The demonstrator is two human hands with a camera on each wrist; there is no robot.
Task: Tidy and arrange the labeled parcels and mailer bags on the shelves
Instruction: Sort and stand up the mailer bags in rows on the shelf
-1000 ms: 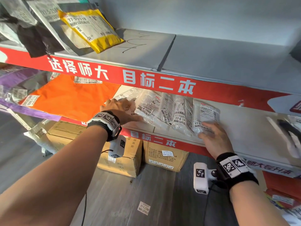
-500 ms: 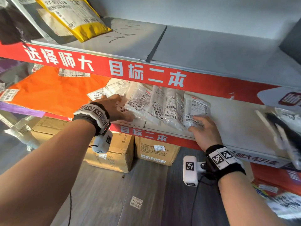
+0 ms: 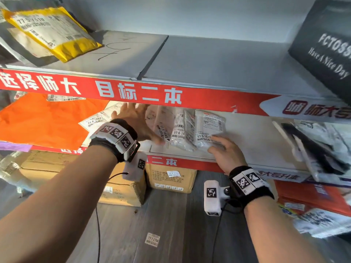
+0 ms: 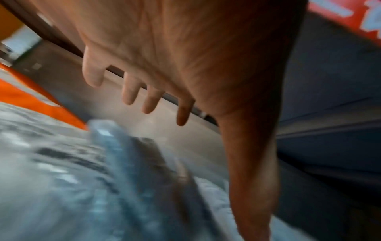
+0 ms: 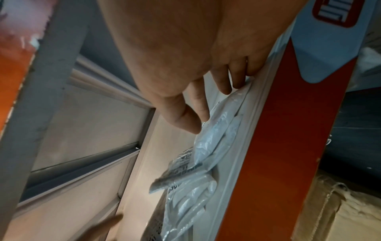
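Several small clear labelled mailer bags (image 3: 182, 130) lean side by side on the middle shelf (image 3: 252, 137). My left hand (image 3: 136, 120) hovers at the left end of the row with fingers (image 4: 132, 91) spread straight, just above the blurred bags (image 4: 62, 171). My right hand (image 3: 224, 150) rests flat-fingered on the front of the rightmost bag (image 3: 209, 130), fingers (image 5: 195, 117) touching its plastic (image 5: 214, 138) near the shelf's red front edge (image 5: 288, 130). More labelled bags (image 3: 96, 120) lie flat left of the row.
An orange mailer (image 3: 43, 120) fills the middle shelf's left. A yellow mailer (image 3: 51, 33) and a black bag (image 3: 326, 50) lie on the upper shelf. Grey-black bags (image 3: 315, 147) sit at the right. Cardboard boxes (image 3: 171, 177) stand on the floor below.
My left hand has lifted off the flat bags and opened, moving right toward the upright row. My right hand stays on the rightmost bag. The view has come closer.
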